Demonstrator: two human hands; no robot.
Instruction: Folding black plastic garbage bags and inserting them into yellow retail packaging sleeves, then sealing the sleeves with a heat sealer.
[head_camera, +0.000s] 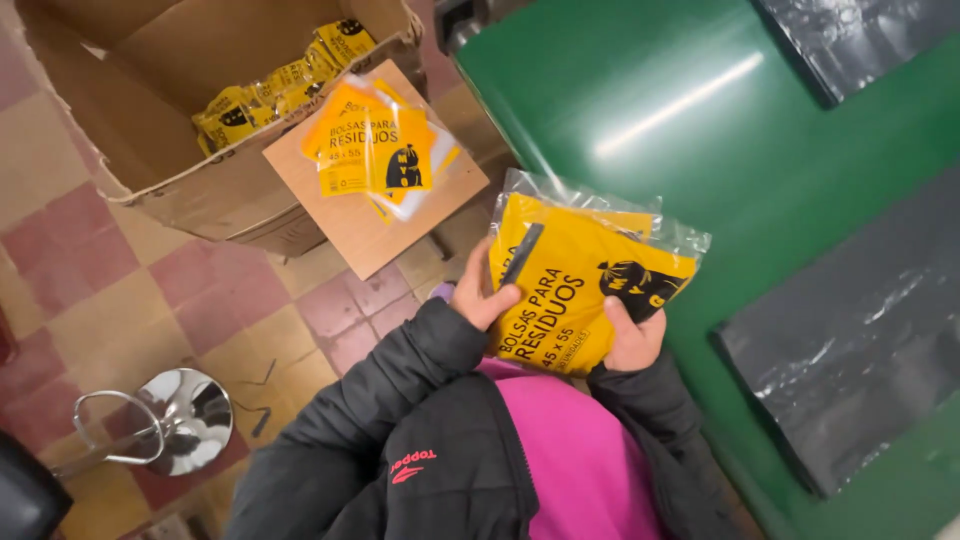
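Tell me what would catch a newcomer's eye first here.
The bright yellow packet in clear wrap, held at centre between the left hand and right hand over the green table. Next, a stack of yellow labels on a cardboard flap upper left, beside an open cardboard box holding more packets.
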